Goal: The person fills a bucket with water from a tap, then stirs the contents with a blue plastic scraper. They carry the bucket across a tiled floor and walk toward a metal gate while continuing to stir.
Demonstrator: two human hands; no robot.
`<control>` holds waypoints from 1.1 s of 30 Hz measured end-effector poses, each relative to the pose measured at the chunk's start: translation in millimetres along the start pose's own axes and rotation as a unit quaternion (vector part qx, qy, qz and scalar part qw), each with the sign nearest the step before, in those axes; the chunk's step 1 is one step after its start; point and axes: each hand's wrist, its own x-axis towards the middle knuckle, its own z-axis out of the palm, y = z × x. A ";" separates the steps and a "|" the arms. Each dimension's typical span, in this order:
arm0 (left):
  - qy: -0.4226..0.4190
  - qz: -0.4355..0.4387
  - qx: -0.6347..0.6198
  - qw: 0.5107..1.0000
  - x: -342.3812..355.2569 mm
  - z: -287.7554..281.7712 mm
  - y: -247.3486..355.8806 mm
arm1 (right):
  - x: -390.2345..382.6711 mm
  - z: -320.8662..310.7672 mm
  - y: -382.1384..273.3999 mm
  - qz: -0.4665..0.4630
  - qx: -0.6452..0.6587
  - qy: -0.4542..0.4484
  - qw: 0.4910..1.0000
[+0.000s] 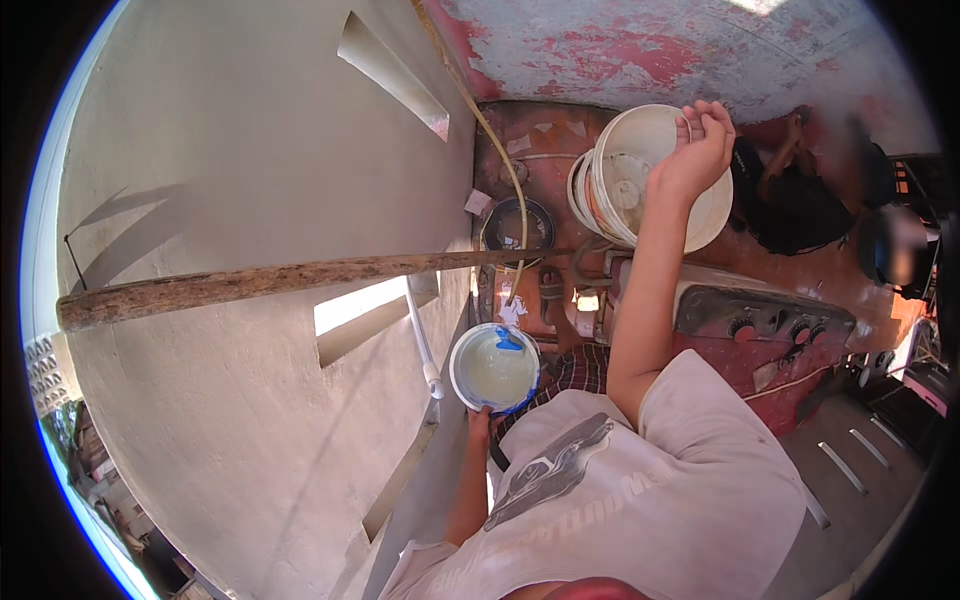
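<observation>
My left hand (482, 414) grips the near edge of a small white bucket (455, 372). Cloudy pale liquid (497, 375) stands in it, and a blue piece (508, 341) shows at its far rim. My right hand (700, 145) is raised over a large white bucket (622, 150), which is tilted so its inside shows. The fingers are loosely bent and a little apart, with nothing visible in them. My forearm crosses in front of that bucket and hides part of it.
A wooden pole (300, 278) runs across from the left. A dark round basin (540, 222) sits on the floor beside a yellow hose (505, 150). A washing machine (760, 310) with knobs stands at the right. Another person (800, 205) sits low beyond it.
</observation>
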 end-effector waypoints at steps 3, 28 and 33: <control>-0.027 0.008 0.026 0.999 6.7 -4.0 2.4 | -58.9 -81.9 -13.0 -0.010 -0.041 0.000 0.999; -0.075 0.174 0.153 0.970 -130.2 0.8 35.5 | -338.5 -350.1 40.3 -0.359 -0.585 -0.687 0.240; -0.098 0.193 0.159 0.963 -134.1 -8.7 35.2 | -342.9 -350.5 54.7 -0.341 -0.590 -0.713 0.163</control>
